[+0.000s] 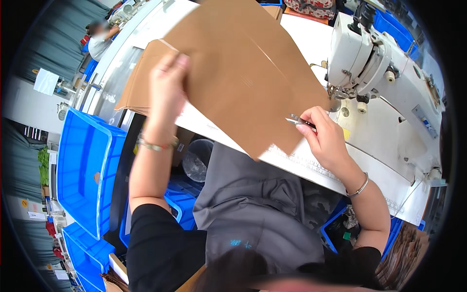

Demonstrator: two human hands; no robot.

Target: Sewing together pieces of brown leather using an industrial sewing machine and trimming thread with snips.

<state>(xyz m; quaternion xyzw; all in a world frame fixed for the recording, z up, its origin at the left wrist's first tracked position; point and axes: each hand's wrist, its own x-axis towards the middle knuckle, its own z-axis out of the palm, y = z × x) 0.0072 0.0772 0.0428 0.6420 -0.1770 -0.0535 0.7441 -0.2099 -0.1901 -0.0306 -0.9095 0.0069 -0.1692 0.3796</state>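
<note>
A large brown leather-like panel [243, 73] is raised over the table, with a notched lower edge and a thin slit near its upper middle. At its left edge my left hand [168, 82] is closed on it, thumb on top. Under that hand lies a stack of similar brown panels [141, 80]. My right hand [323, 136] is closed around small thread snips [295, 119], their metal tips pointing left over the panel's lower right part. A white sewing machine [374, 63] stands just beyond my right hand; the panel's right corner reaches close to its needle area.
A printed ruler scale [311, 168] runs along the white table's front edge. Blue bins [87, 170] stand at left, and another blue bin [335, 228] is below the table at right, near brown pieces [404, 258]. Another person [99, 44] sits at the far left.
</note>
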